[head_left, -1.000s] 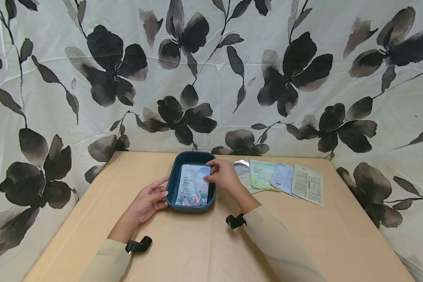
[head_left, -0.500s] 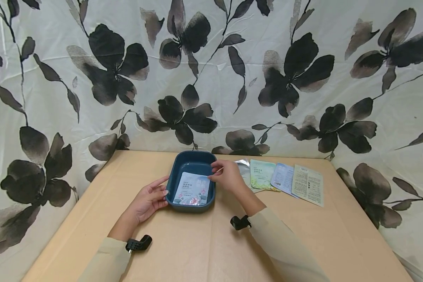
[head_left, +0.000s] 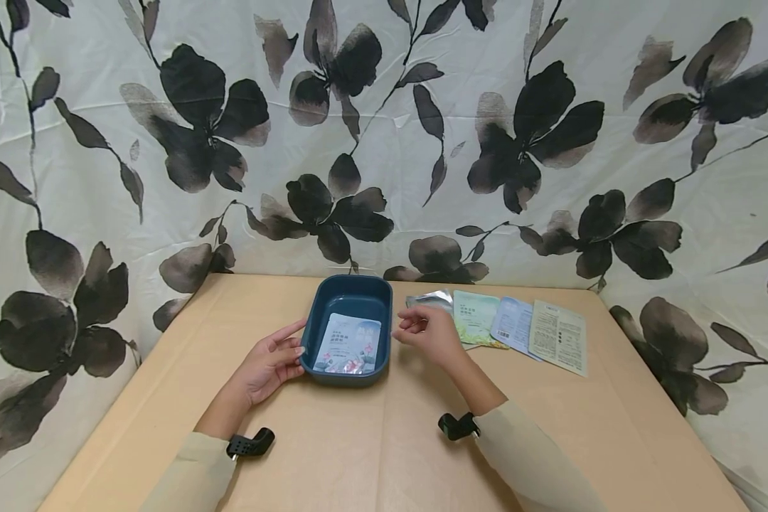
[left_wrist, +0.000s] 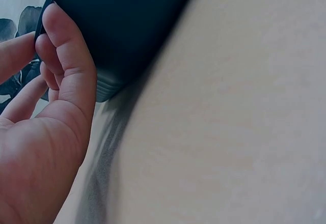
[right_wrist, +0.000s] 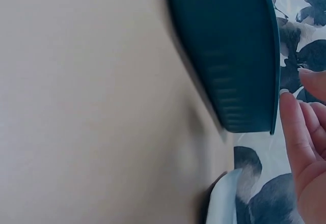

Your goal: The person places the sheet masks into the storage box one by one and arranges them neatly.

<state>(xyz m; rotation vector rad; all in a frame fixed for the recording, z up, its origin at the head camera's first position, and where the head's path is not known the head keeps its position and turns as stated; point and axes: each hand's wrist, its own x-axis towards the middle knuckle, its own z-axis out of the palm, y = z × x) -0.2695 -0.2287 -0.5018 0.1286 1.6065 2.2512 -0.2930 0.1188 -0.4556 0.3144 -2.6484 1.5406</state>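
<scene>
A dark blue plastic tub (head_left: 345,289) stands on the table in the head view. Inside it a pale blue flowered sachet (head_left: 348,343) lies flat, printed side up. My left hand (head_left: 272,371) holds the tub's left rim, thumb at the top edge and fingers against the outer wall; the left wrist view shows the thumb and curled fingers at the rim of the tub (left_wrist: 132,25). Just off the tub's right side is my right hand (head_left: 430,333), with loosely bent fingers and nothing in them. In the right wrist view its thumb and fingertips stand apart beside the tub (right_wrist: 229,56).
To the right lie a silver sachet (head_left: 436,299), partly hidden by my right hand, a green sachet (head_left: 476,313), a blue one (head_left: 514,321) and a cream printed one (head_left: 558,334), in an overlapping row. A flowered cloth (head_left: 416,163) hangs behind the table (head_left: 358,448).
The flowered sachet, earlier pinched by my right hand, has been lowered and let go in the tub. My right hand has moved right, out over the rim. The left hand stays put.
</scene>
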